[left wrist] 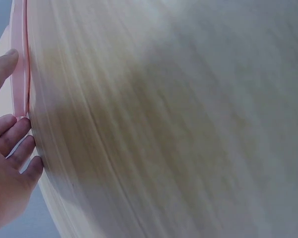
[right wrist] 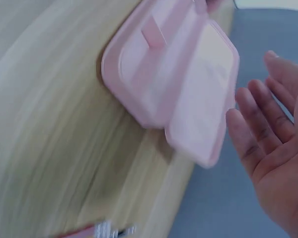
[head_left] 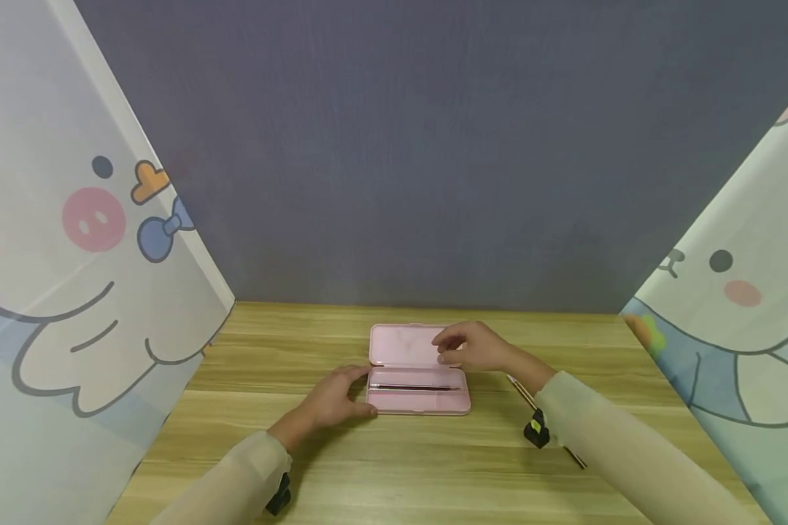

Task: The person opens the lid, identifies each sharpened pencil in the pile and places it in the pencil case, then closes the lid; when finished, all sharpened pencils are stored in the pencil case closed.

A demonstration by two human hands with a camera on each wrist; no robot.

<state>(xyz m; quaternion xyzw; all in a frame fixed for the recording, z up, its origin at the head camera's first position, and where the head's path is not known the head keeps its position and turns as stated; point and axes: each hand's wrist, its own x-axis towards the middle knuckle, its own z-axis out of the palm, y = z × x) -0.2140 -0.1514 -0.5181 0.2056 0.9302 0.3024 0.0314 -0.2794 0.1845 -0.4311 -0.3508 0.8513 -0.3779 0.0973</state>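
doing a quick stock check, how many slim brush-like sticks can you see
2: one slim dark stick lies inside the open pink rectangular case; another thin brownish stick lies on the wood-grain table, partly hidden by the pale right sleeve. More could be hidden.

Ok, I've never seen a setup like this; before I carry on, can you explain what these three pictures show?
There's no robot here: these are a person's two bare hands. The wide picture comes from a head-worn camera looking forward and down; the others come from the left wrist camera and right wrist camera.

On the wooden table lies an open pink case with a slim dark stick inside. A thin brush lies to its right, partly hidden by the right arm.

The left hand touches the case's left end. The right hand, near the open lid, holds nothing.
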